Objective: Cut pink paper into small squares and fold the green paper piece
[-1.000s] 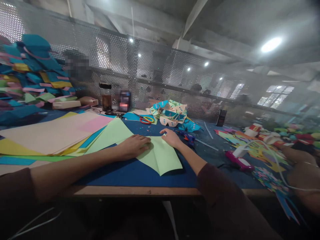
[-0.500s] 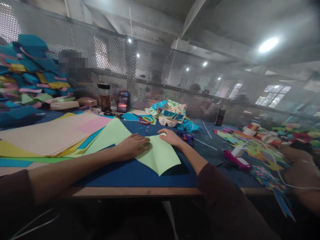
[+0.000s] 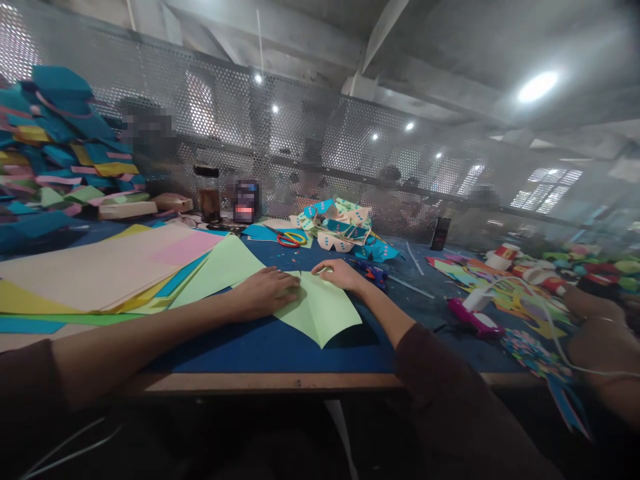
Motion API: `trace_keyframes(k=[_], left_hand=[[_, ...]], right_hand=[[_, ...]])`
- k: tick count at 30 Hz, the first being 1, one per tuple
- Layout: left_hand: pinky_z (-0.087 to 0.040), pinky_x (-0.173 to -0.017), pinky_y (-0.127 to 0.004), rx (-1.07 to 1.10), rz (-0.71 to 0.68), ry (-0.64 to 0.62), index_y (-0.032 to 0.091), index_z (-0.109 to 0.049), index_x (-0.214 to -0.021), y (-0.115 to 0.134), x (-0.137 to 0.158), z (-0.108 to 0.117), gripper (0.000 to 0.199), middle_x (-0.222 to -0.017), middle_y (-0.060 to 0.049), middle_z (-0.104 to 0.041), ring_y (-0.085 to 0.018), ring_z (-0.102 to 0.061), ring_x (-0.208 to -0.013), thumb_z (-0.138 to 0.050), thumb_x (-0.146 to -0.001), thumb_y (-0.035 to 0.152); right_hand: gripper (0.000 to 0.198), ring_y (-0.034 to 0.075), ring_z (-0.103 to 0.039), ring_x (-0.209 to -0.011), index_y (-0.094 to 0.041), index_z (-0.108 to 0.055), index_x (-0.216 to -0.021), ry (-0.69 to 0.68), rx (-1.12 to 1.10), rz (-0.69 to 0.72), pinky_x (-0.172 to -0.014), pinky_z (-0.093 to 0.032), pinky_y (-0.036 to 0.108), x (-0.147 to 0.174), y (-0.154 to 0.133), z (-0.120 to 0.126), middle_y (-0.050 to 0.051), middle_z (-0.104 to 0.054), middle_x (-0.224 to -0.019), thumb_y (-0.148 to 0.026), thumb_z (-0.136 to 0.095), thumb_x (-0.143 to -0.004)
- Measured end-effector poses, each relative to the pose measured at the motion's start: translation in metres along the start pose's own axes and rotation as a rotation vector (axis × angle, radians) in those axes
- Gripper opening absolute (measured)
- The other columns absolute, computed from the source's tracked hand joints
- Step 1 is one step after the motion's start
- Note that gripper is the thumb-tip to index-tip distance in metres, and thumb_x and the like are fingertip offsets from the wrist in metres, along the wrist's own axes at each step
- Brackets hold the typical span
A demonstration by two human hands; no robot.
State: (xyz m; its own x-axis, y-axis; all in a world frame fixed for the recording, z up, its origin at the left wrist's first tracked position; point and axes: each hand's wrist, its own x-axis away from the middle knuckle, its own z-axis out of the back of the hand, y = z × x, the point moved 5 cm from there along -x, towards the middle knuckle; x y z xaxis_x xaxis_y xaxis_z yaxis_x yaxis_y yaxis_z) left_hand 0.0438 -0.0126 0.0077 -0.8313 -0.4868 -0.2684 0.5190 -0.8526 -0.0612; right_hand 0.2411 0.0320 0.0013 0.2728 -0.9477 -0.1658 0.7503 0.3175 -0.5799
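Note:
A light green paper sheet point(image 3: 325, 310) with a crease down its middle lies in front of me on the blue table, its near edge curling up. My left hand point(image 3: 267, 293) presses over the sheet's left part, fingers close together and bent onto it. At the far edge, my right hand point(image 3: 340, 275) grips the paper between thumb and curled fingers. Scissors point(image 3: 290, 238) with red and yellow handles lie beyond my hands. Just past my right hand rests a dark blue glue gun point(image 3: 373, 272), partly covered by the hand.
Stacked coloured paper sheets point(image 3: 100, 267) spread to my left. Behind are a jar point(image 3: 207, 193), a phone point(image 3: 247, 201) and a heap of dotted paper cutouts point(image 3: 340, 227). To the right lie a magenta tool point(image 3: 475, 319) with a white cord and another person's arm point(image 3: 603, 340).
The right hand has shifted slightly left along the paper's far edge. The sheet's near corner has moved a little up and right. The left hand stays nearly where it was.

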Motion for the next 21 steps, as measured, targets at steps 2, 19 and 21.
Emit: trace_keyframes(k=[2, 19, 21], left_hand=[[-0.042, -0.105, -0.044, -0.006, 0.001, 0.005, 0.021, -0.060, -0.121, 0.000, 0.000, 0.000, 0.028, -0.126, -0.007, -0.067, -0.025, -0.063, -0.112, -0.052, -0.096, 0.031], [-0.035, -0.111, -0.047, 0.026, 0.001, 0.004, 0.023, -0.056, -0.124, -0.005, 0.001, -0.008, 0.029, -0.130, -0.006, -0.065, -0.024, -0.061, -0.118, -0.048, -0.098, 0.034], [-0.038, -0.108, -0.044, 0.002, -0.018, 0.040, 0.025, -0.058, -0.122, -0.003, 0.001, -0.006, 0.029, -0.127, -0.005, -0.067, -0.022, -0.063, -0.114, -0.050, -0.097, 0.037]], right_hand=[[0.031, 0.017, -0.064, -0.081, -0.020, -0.077, -0.096, -0.014, 0.002, -0.003, -0.074, -0.046, 0.024, 0.000, -0.001, -0.001, 0.002, -0.074, -0.097, -0.013, -0.055, -0.075], [0.023, 0.020, -0.064, -0.094, -0.016, -0.075, -0.100, -0.054, -0.070, -0.017, -0.086, -0.046, 0.029, 0.007, -0.010, 0.007, 0.006, -0.073, -0.103, -0.025, -0.061, -0.083], [0.024, 0.019, -0.065, -0.090, -0.016, -0.075, -0.101, -0.059, -0.083, -0.032, -0.084, -0.047, 0.029, 0.012, -0.009, 0.009, 0.006, -0.074, -0.100, -0.026, -0.062, -0.084]])
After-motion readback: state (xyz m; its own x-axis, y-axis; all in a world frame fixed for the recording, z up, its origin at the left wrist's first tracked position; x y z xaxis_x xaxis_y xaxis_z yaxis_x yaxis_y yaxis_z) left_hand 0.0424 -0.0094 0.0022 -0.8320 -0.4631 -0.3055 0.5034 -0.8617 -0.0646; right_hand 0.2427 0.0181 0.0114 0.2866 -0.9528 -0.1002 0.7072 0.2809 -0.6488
